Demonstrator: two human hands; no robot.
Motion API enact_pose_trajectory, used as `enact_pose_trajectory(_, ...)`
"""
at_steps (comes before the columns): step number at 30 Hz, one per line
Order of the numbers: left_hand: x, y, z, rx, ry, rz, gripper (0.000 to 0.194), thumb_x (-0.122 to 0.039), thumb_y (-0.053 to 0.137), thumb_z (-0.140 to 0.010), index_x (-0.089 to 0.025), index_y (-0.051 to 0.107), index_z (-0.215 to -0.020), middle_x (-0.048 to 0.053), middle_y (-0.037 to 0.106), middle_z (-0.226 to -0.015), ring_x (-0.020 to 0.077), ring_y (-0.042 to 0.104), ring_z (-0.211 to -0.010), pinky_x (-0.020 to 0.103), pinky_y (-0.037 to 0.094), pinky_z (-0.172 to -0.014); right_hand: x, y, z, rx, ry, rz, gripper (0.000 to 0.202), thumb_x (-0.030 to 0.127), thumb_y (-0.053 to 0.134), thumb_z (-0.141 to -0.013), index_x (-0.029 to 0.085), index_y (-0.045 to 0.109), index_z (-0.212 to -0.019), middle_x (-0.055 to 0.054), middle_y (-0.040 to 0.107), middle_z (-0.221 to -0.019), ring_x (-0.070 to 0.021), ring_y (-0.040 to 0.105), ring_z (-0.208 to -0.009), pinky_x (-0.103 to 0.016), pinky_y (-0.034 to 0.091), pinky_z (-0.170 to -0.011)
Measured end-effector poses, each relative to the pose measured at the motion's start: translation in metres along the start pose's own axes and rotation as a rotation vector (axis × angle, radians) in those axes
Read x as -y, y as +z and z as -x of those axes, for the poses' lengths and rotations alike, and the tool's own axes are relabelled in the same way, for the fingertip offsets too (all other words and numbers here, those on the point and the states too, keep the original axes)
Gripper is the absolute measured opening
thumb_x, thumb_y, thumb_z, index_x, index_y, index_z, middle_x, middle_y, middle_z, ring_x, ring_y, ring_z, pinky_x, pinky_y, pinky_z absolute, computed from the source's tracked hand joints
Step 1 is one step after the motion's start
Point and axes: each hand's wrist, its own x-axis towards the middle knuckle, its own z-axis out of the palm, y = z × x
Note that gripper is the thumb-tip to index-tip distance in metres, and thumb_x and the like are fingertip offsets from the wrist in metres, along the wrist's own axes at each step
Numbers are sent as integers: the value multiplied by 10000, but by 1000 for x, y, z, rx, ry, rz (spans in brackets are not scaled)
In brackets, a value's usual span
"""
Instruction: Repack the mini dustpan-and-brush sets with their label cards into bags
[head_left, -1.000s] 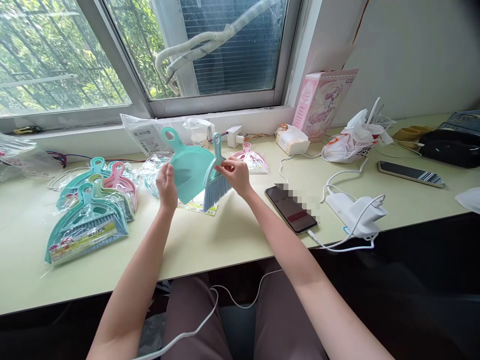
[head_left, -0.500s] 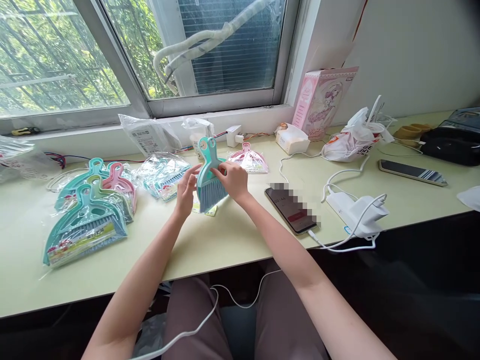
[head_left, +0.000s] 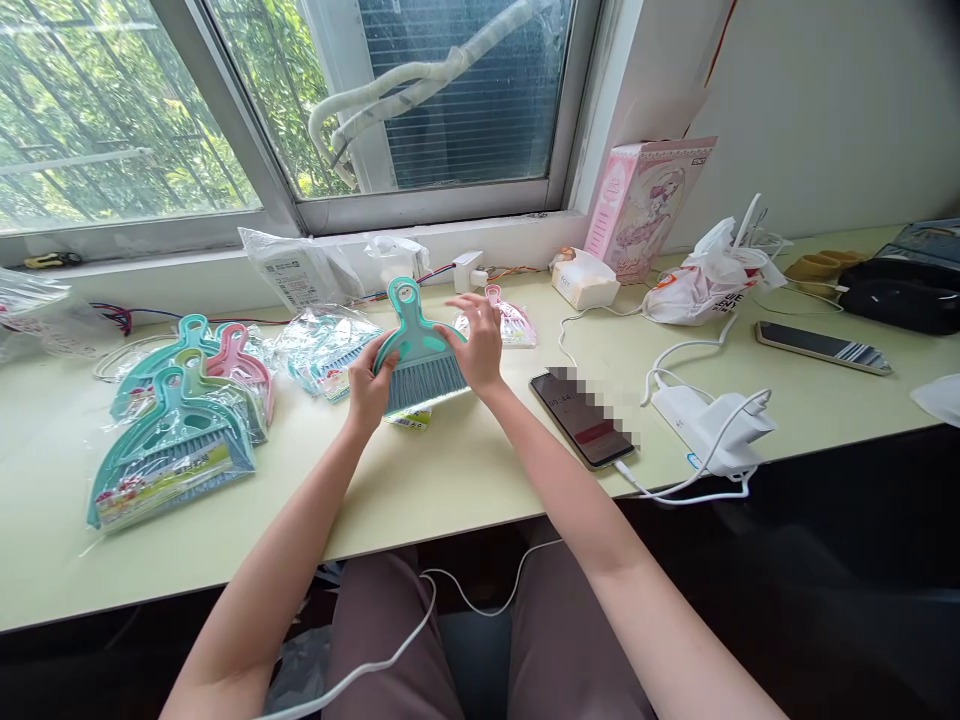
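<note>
Both hands grip one teal brush-and-dustpan set [head_left: 418, 352], left hand [head_left: 367, 378] clasping its left edge, right hand [head_left: 475, 345] covering its right edge, dustpan hidden behind brush.

I see a smooth teal plastic brush [head_left: 415, 350] with soft bristles, glossy clear plastic bags [head_left: 169, 455] lower left, matt pale table [head_left: 450, 470].
</note>
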Motion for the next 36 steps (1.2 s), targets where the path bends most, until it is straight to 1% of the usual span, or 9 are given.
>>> enact_pose_trajectory(2, -4, 1, 1, -14, 8, -5, 359, -407, 654, -846, -199, 722, -1131, 85, 728, -1092, 267, 647, -1061, 377, 504, -934, -4, -2, -5, 22, 35, -103, 507, 561, 567, -922, 244, 600, -1317, -108, 612, -1355, -263, 521, -1301, -411, 437, -1067)
enact_pose_trajectory(5, -6, 2, 1, -16, -7, 2, 380, -431, 667, -828, -196, 719, -1121, 80, 729, -1074, 264, 649, -1037, 375, 510, -918, -10, -2, -8, 284, 53, -358, 498, 587, 560, -913, 248, 654, -1266, -67, 720, -1184, -233, 634, -1162, -366, 496, -997)
enact_pose_trajectory(7, -5, 1, 0, -7, -22, 11, 400, -448, 690, -809, -196, 716, -1119, 83, 721, -1108, 269, 640, -1062, 372, 503, -932, -13, 0, -7, 383, 55, -447, 449, 573, 618, -879, 240, 719, -1164, -48, 754, -1088, -225, 677, -1072, -344, 521, -948)
enact_pose_trajectory(10, -2, -2, -3, 48, -73, 46, 405, -511, 707, -785, -195, 726, -1037, 81, 717, -1063, 273, 632, -1052, 361, 498, -908, -15, 5, -4, 350, 94, -491, 361, 503, 683, -847, 225, 762, -1065, -42, 763, -1073, -218, 690, -1037, -325, 533, -913)
enact_pose_trajectory(13, 0, -3, -5, 134, -152, 67, 446, -624, 670, -776, -184, 706, -840, 51, 660, -787, 229, 613, -806, 328, 492, -729, -15, 8, -2, 319, 163, -512, 275, 430, 700, -845, 225, 779, -1011, -32, 771, -1051, -202, 700, -1022, -302, 543, -892)
enact_pose_trajectory(17, 0, -3, -5, 112, -170, 60, 455, -632, 684, -747, -185, 622, -693, 15, 530, -655, 166, 479, -647, 283, 394, -591, -13, 11, -1, 314, 224, -478, 235, 374, 736, -819, 242, 788, -1006, -16, 779, -1017, -203, 707, -1022, -305, 551, -901)
enact_pose_trajectory(25, -3, -5, -5, 106, -219, 68, 314, -447, 722, -713, -186, 570, -626, 2, 485, -630, 149, 433, -623, 268, 342, -555, -5, 14, 3, 265, 334, -357, 206, 320, 743, -784, 281, 801, -978, 17, 781, -922, -198, 717, -942, -318, 562, -866)
enact_pose_trajectory(29, -6, -4, -5, 101, -223, 55, 300, -441, 720, -707, -185, 584, -632, -2, 483, -613, 149, 430, -615, 277, 343, -561, 2, 12, 5, 227, 358, -317, 210, 306, 740, -769, 281, 805, -967, 19, 776, -883, -191, 713, -890, -332, 551, -877)
enact_pose_trajectory(36, -1, -19, -13, 193, -283, 106, 323, -476, 773, -689, -184, 671, -782, 22, 580, -720, 195, 542, -713, 297, 421, -639, -2, 16, 3, 223, 389, -647, 298, 440, 776, -734, 235, 779, -951, -20, 772, -946, -215, 702, -966, -343, 546, -904)
